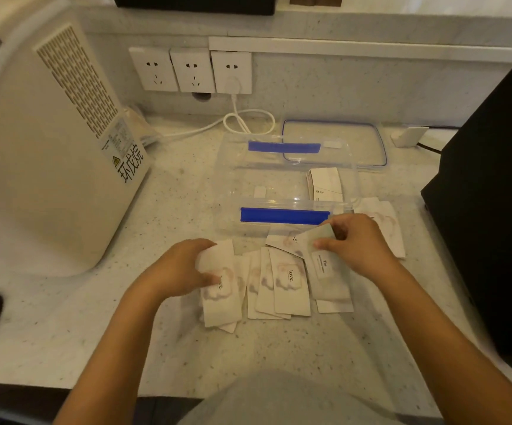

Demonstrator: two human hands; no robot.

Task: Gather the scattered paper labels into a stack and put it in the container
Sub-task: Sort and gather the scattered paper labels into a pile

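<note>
**Labels half gathered, container nearly bare**

The job stood at its middle stage. A clear container [285, 185] with blue clips sat open on the counter [171, 185], its lid [334, 142] lying just behind it. Inside, against the right wall, a small stack [323, 182] of labels already leaned, so part of the work appeared done, though whether that stack was meant as the final one could not be told.

Most labels [288, 283] lay loose on the counter in front of the container, fanned and overlapping, some face up with the word "love." showing. A few more [386, 228] lay to the right, beside the container's near corner and partly behind the right hand.

The left hand [181, 268] gripped a label [221, 286] at the left end of the spread, its fingers [210, 279] closed on the upper part of the paper. The right hand [355, 240] pinched another label [316, 237] lifted at a slant above the pile, thumb and fingers closed on its edge.

Judging from this, the gathering was under way but far from finished: the loose labels had not yet been squared into one stack, the ones on the right sat apart from the main spread, and nothing held in either hand had reached the container. What remained was collecting every loose piece, evening the edges, and setting the stack inside. The thin papers looked apt to slip or fan out again when lifted together.
</note>
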